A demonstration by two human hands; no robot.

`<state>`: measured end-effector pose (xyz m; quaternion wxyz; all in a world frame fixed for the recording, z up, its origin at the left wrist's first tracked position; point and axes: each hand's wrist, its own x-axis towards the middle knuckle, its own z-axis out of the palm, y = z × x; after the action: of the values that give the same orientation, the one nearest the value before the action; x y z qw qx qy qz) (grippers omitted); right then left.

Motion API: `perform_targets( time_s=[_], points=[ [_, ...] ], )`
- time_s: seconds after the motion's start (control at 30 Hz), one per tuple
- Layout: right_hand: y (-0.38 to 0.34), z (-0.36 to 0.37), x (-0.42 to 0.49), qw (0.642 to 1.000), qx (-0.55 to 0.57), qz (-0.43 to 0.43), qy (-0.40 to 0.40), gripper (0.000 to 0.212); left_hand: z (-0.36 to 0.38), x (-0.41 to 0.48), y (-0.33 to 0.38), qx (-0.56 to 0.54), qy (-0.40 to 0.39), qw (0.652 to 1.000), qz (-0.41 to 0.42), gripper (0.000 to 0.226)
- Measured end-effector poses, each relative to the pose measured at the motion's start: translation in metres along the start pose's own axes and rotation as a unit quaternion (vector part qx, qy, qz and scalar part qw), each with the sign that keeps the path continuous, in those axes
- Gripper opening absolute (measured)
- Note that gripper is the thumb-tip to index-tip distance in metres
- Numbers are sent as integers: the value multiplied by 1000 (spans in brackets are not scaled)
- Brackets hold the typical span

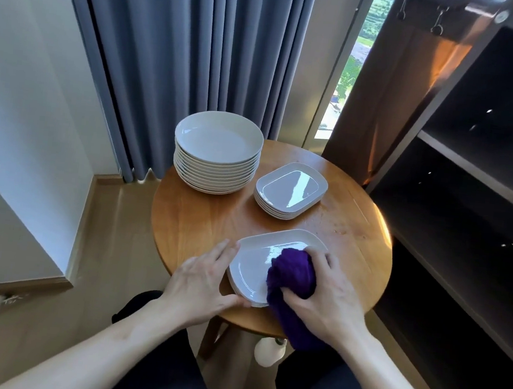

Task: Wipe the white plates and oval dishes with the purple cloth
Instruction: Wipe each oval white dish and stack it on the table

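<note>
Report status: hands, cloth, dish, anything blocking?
Left hand braces rim of near oval dish, fingers straight. Right hand grips purple cloth, bunched, pressed on that dish. Round plates and other oval stack sit apart, farther back; nothing blocking.

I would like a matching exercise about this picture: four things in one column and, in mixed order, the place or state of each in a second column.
Column 1
1. round plates stack
2. far oval dishes
3. purple cloth
4. left hand

Column 2
A. gripped by the right hand, on the near dish
B. tall, at the far left of the table
C. rests against the near dish's left rim
D. behind the near dish, no hand on it

Pairs: 1-B, 2-D, 3-A, 4-C
</note>
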<state>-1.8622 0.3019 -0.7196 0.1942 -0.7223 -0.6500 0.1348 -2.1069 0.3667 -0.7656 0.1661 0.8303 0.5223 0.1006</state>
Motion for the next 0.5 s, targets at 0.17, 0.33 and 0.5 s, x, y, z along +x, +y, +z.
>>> perform_targets(
  time_s=[0.17,0.33,0.5],
  points=[
    [16,-7,-23,995,103,-9,-15,75,-4,-4,0,-11,10,1000,13,117],
    [45,-15,-8,977,182,69,84,55,-2,-10,5,6,16,1000,21,110],
    [86,-13,-2,957,214,167,101,43,-1,-13,16,0,0,1000,27,85]
  ],
)
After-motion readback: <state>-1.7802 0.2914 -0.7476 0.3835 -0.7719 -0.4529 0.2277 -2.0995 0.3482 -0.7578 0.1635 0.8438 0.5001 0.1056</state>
